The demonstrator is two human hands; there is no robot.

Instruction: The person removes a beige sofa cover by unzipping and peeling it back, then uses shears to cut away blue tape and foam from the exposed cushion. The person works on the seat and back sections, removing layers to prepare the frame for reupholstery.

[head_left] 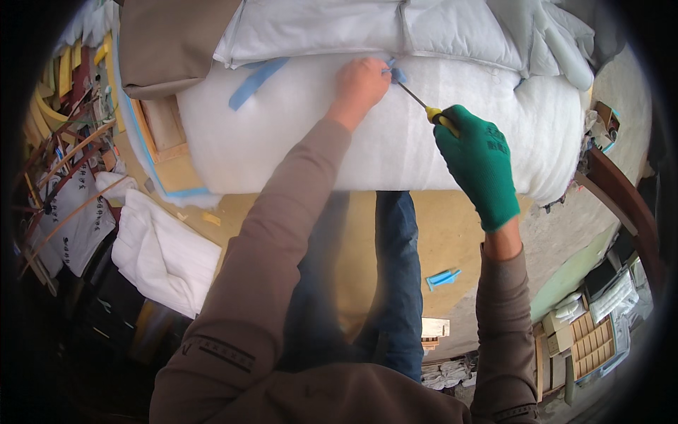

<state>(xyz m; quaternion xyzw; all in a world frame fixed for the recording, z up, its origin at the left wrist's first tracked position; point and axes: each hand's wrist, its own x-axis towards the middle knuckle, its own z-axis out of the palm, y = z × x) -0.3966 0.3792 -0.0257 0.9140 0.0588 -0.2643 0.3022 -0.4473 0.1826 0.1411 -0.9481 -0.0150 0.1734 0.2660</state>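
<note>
My right hand, in a green knit glove, is wrapped round the yellow-and-black handle of a screwdriver. Its thin shaft points up and left, with the tip at a small blue strip. Bare, my left hand pinches that blue strip, close to the screwdriver's tip. Both hands work over thick white batting, just below the seam of a puffy white cushion. Another blue strip lies on the batting to the left. The screwdriver's very end is hidden at the blue strip.
A brown cushion covers the far left, above a wooden frame. Folded white batting lies lower left, near a pile of foam and wood scraps. On the floor are a blue piece and, lower right, a divided wooden tray.
</note>
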